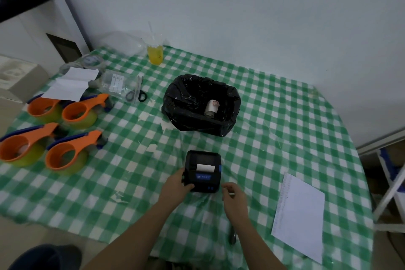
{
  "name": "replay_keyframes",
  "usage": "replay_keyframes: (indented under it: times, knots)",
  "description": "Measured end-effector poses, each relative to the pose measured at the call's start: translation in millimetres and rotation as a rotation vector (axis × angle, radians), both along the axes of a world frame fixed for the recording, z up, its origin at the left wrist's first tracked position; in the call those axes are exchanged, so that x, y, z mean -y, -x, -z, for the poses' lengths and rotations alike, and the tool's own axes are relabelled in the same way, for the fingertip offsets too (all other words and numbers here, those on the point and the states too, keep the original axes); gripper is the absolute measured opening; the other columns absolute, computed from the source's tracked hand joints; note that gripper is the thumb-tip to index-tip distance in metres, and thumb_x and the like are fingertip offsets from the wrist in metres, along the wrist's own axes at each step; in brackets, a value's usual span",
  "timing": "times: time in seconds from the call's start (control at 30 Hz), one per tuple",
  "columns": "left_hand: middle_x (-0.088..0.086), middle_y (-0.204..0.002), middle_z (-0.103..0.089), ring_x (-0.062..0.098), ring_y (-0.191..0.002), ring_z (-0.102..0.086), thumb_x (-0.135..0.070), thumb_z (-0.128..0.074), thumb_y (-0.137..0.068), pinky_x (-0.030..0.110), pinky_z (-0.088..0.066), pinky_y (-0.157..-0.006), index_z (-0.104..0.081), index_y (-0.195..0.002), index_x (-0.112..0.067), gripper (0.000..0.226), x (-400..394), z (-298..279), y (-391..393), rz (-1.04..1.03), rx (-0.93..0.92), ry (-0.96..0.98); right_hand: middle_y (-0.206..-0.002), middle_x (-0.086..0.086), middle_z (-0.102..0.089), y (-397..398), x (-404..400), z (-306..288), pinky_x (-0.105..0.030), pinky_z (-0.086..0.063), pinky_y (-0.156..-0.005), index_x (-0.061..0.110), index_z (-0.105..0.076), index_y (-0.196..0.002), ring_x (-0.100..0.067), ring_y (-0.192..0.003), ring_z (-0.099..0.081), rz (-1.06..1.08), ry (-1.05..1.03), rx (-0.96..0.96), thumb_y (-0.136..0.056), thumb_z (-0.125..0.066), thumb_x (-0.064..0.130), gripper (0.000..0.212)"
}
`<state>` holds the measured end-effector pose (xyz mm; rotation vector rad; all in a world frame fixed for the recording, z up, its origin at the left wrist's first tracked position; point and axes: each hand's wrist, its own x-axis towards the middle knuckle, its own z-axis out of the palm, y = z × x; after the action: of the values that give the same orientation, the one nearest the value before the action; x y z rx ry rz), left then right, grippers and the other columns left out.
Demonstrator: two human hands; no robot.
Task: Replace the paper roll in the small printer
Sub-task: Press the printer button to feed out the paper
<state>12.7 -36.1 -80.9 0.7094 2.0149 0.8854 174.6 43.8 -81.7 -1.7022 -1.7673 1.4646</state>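
A small black printer (203, 171) lies on the green checked tablecloth near the front middle, its lid closed and a strip of white paper (205, 167) showing at the slot. My left hand (176, 187) grips the printer's left side. Just right of the printer hovers my right hand (232, 195), fingers loosely curled, not touching it; a small pale bit shows at the fingers, too small to identify. A white paper roll (211, 108) lies inside a bin lined with a black bag (202, 105) behind the printer.
Several orange tape dispensers (65, 151) stand at the left. Scissors (137, 92), plastic packets and a white paper sheet lie at the back left. A cup of yellow drink (155, 53) stands at the back. A white notepad sheet (299, 215) lies at the right.
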Motion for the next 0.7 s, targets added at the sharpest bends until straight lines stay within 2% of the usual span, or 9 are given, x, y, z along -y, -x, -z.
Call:
replay_keyframes:
  times: [0.13,0.47,0.6,0.7]
  knots:
    - [0.013,-0.124,-0.063,0.028,-0.112,-0.061,-0.011,-0.068,-0.081,0.043,-0.051,-0.095,-0.048,-0.128,-0.011,0.051,-0.7,3.4,0.9,0.049,-0.048,0.005,-0.084,0.002,-0.061,-3.7,-0.8,5.5,-0.024,-0.045,-0.057,0.023,-0.060,-0.088,-0.019,-0.067,-0.058,-0.007,-0.001,0.005,-0.091,-0.049,0.009,0.017]
    - [0.014,-0.123,-0.065,0.028,-0.112,-0.061,-0.014,-0.066,-0.083,0.038,-0.051,-0.094,-0.047,-0.130,-0.010,0.051,-0.5,4.0,0.8,0.133,-0.154,0.022,-0.087,-0.001,-0.063,-8.1,-0.8,10.2,-0.023,-0.044,-0.058,0.023,-0.060,-0.086,-0.017,-0.068,-0.056,-0.034,0.032,-0.013,-0.090,-0.050,0.009,0.018]
    - [0.014,-0.122,-0.065,0.029,-0.110,-0.062,-0.014,-0.067,-0.082,0.041,-0.052,-0.093,-0.047,-0.130,-0.011,0.051,-1.3,3.9,1.7,0.142,-0.171,0.030,-0.083,0.004,-0.061,-9.2,-0.7,9.2,-0.024,-0.044,-0.061,0.032,-0.057,-0.076,-0.020,-0.075,-0.058,-0.049,0.040,-0.018,-0.090,-0.051,0.009,0.027]
    - [0.014,-0.121,-0.065,0.029,-0.109,-0.062,-0.015,-0.067,-0.082,0.042,-0.052,-0.093,-0.048,-0.129,-0.011,0.051,-0.8,5.1,2.0,0.142,-0.172,0.031,-0.083,0.003,-0.062,-9.3,-0.4,7.8,-0.024,-0.045,-0.060,0.032,-0.057,-0.075,-0.019,-0.072,-0.057,-0.058,0.041,-0.020,-0.090,-0.051,0.009,0.028]
